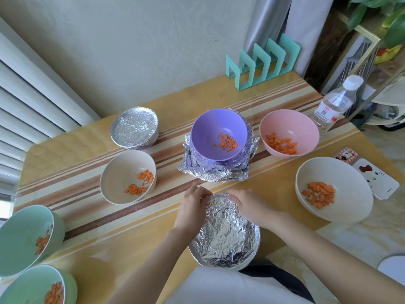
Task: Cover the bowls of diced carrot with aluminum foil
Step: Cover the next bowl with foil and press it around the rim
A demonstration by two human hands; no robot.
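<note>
At the table's (109, 238) near edge, foil (225, 233) hides a bowl. Left grip (192, 207) and right grip (247, 205) pinch its far rim. Thin, light and easily torn, it is likely best worked gently along the edges.

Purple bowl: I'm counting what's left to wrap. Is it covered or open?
Open. The purple bowl shows its carrot inside; the foil lies crumpled under and around its base, not over the rim.

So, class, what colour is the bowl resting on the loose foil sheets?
Purple round bowl, clearest in the head view.
</note>
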